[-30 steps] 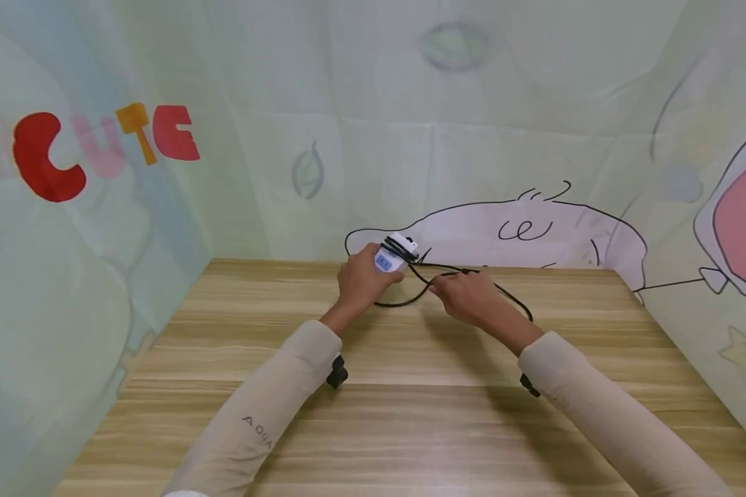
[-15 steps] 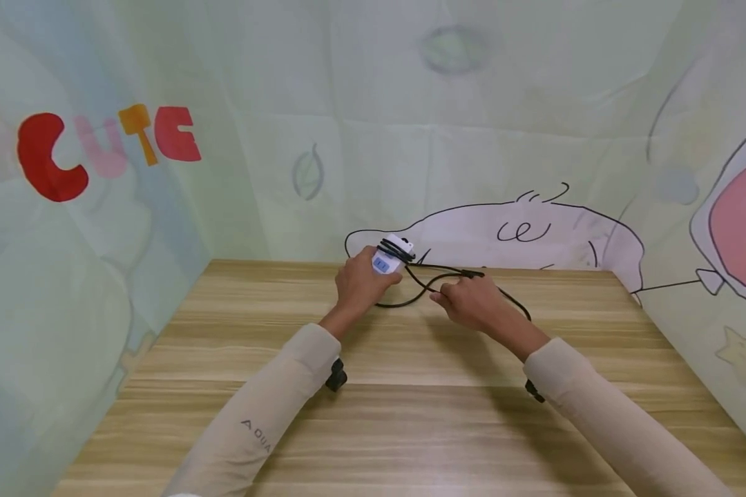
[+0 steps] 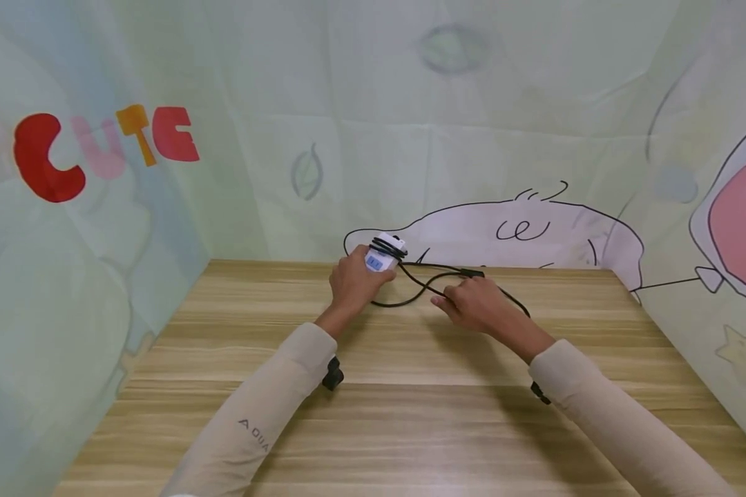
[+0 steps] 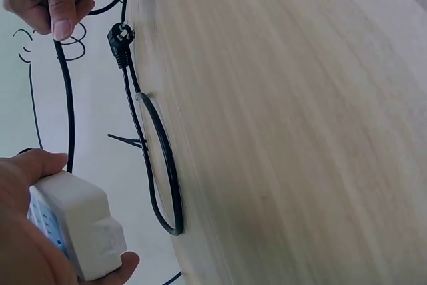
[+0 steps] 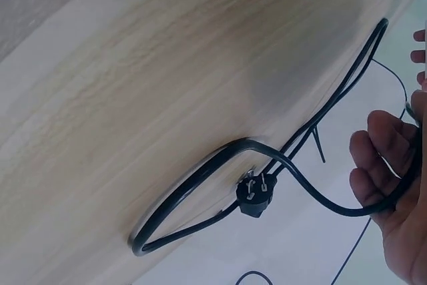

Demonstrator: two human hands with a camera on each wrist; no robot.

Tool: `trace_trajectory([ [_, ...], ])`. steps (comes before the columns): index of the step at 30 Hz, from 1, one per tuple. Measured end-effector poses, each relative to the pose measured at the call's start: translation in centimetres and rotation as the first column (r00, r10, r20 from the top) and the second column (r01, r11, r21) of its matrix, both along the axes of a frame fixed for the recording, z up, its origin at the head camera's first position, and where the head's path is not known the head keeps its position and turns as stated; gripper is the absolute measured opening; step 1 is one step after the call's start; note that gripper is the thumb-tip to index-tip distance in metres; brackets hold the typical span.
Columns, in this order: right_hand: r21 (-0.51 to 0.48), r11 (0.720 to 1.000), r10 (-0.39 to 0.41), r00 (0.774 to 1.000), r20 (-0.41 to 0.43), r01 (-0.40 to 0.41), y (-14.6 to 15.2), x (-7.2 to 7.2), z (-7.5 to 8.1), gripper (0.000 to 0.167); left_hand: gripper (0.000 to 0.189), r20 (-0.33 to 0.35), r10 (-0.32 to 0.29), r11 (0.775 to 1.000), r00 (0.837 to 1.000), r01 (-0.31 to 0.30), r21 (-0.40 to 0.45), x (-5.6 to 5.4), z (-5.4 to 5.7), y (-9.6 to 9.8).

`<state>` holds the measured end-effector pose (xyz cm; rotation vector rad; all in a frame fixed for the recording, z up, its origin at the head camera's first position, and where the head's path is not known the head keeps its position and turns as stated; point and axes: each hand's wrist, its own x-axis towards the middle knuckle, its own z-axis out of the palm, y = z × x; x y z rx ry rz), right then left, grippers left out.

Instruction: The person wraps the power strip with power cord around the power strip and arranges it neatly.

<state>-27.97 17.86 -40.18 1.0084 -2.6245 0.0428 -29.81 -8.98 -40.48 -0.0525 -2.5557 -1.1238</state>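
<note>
A small white power strip (image 3: 383, 252) with blue socket faces is gripped in my left hand (image 3: 356, 281), lifted above the far part of the table. Black cord (image 3: 390, 304) is wound several turns around its upper end. My right hand (image 3: 477, 302) pinches a stretch of that cord to the right of the strip. In the left wrist view, the cord runs taut from the strip up to the right fingers. The black plug (image 4: 121, 41) lies near the table's back edge with its pins showing, also visible as the plug (image 5: 255, 193) in the right wrist view. Loose cord loops lie around it.
The wood-grain table (image 3: 385, 421) ends at a printed cloth backdrop (image 3: 373, 159) along the back. More printed cloth stands at both sides, with coloured letters (image 3: 50, 157) on the left and a pink balloon picture (image 3: 742, 224) on the right.
My left hand has shifted slightly left with the power strip. The right hand has moved a little right and nearer, drawing the cord between the hands longer and uncovering the plug behind it.
</note>
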Motion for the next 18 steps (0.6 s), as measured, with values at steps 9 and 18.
trace_trajectory([
  [9, -0.078, 0.984, 0.154, 0.987, -0.050, -0.158, -0.09, -0.25, -0.17, 0.039, 0.068, 0.011, 0.034, 0.998, 0.999, -0.033, -0.054, -0.24, -0.22, -0.32],
  [18, -0.054, 0.968, 0.236, 0.961, -0.146, -0.246, -0.79, 0.16, 0.08, 0.049, 0.065, 0.027, 0.015, 0.990, 1.000, -0.011, -0.142, -0.47, -0.53, -0.02],
])
